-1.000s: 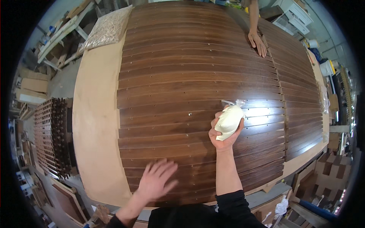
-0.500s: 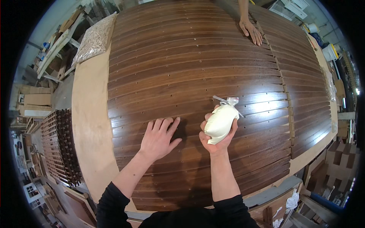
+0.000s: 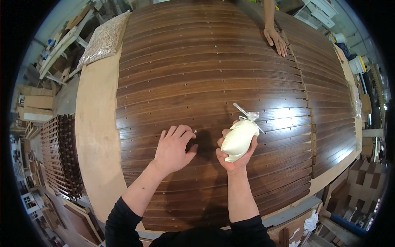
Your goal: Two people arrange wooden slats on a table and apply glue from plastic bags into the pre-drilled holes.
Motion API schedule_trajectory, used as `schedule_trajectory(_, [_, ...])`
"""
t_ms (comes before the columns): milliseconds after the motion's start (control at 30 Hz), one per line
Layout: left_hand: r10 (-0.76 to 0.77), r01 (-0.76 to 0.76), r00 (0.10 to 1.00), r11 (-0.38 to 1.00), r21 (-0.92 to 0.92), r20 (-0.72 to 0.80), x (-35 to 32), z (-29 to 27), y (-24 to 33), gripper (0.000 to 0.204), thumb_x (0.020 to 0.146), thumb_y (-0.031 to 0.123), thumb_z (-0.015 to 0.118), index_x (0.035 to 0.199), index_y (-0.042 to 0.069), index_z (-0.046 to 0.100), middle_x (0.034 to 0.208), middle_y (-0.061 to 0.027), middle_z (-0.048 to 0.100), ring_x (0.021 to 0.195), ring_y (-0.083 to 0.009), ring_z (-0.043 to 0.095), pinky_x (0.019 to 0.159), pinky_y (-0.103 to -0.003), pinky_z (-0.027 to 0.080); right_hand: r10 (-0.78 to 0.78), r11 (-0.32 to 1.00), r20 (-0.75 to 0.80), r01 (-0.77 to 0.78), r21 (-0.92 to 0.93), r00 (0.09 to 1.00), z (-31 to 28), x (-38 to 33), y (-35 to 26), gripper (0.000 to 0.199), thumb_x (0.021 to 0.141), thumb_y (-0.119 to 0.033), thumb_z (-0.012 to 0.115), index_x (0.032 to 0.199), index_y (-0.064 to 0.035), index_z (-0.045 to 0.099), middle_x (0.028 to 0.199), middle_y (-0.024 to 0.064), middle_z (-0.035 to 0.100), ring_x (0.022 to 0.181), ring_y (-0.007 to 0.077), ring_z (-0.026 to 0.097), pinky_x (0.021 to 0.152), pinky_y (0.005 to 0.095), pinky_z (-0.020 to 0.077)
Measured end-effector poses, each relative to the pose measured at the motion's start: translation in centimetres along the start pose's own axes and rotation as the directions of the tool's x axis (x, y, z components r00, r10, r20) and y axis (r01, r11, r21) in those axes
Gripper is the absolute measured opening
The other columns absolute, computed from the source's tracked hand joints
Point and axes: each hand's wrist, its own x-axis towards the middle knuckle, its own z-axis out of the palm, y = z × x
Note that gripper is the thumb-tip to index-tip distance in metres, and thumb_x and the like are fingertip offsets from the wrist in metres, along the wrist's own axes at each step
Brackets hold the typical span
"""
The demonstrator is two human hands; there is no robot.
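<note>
My right hand (image 3: 238, 158) is wrapped around a plump plastic bag of pale yellow paste (image 3: 238, 140). The bag's neck is gathered and tied, with a whitish strip sticking out to the upper left. Beneath both hands lie rows of dark brown wooden slats (image 3: 214, 94) dotted with small holes. My left hand (image 3: 175, 148) is palm down over the slats, its fingers bent and the thumb apart from them, with nothing visible in it. Just beyond its index finger is a tiny whitish spot (image 3: 195, 131) at a hole.
Another person's hand (image 3: 275, 41) rests on the slats at the far right, beside a seam. A clear bag of wooden dowels (image 3: 105, 39) sits on the pale board (image 3: 96, 136) along the left. Stacked dark slats (image 3: 61, 156) stand beyond that board.
My left fingers have bent more, and the whitish spot now shows beside them. The bag in my right hand has shifted slightly down. The other person's hand has moved a little nearer and right.
</note>
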Motion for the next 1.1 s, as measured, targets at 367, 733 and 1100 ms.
schedule_trajectory(367, [-0.250, 0.262, 0.930, 0.965, 0.006, -0.270, 1.8, 4.7, -1.0, 0.078, 0.091, 0.029, 0.077, 0.157, 0.012, 0.039, 0.165, -0.0198, 0.031, 0.157, -0.0413, 0.022, 0.127, -0.062, 0.013, -0.062, 0.998, -0.048, 0.063, 0.013, 0.997, -0.5, -0.1, 0.3, 0.071, 0.097, -0.067, 0.059, 0.149, -0.0198, 0.048, 0.128, 0.0130, 0.063, 0.112, 0.0370, 0.070, 0.064, 0.0389, 0.0543])
schedule_trajectory(733, [-0.355, 0.316, 0.911, 0.928, -0.198, -0.212, 2.0, 3.9, -1.7, 0.082, 0.091, 0.016, 0.073, 0.160, 0.011, 0.030, 0.170, -0.0255, 0.015, 0.159, -0.0494, 0.009, 0.128, -0.062, 0.006, 0.008, 1.000, 0.073, -0.006, -0.025, 0.997, -0.3, -0.1, -0.3, 0.074, 0.098, -0.069, 0.058, 0.152, -0.0195, 0.047, 0.129, 0.0134, 0.063, 0.115, 0.0375, 0.069, 0.065, 0.0381, 0.0558])
schedule_trajectory(1100, [-0.242, 0.282, 0.889, 0.958, 0.048, -0.389, 3.6, 2.9, -5.4, 0.069, 0.099, 0.027, 0.068, 0.158, 0.009, 0.037, 0.165, -0.0230, 0.029, 0.154, -0.0447, 0.026, 0.127, -0.061, 0.021, -0.420, 0.385, -0.127, 0.050, -0.922, 0.898, 2.8, 1.9, -0.3, 0.073, 0.094, -0.056, 0.072, 0.144, -0.0084, 0.051, 0.131, 0.0103, 0.064, 0.108, 0.0256, 0.070, 0.078, 0.0409, 0.0621])
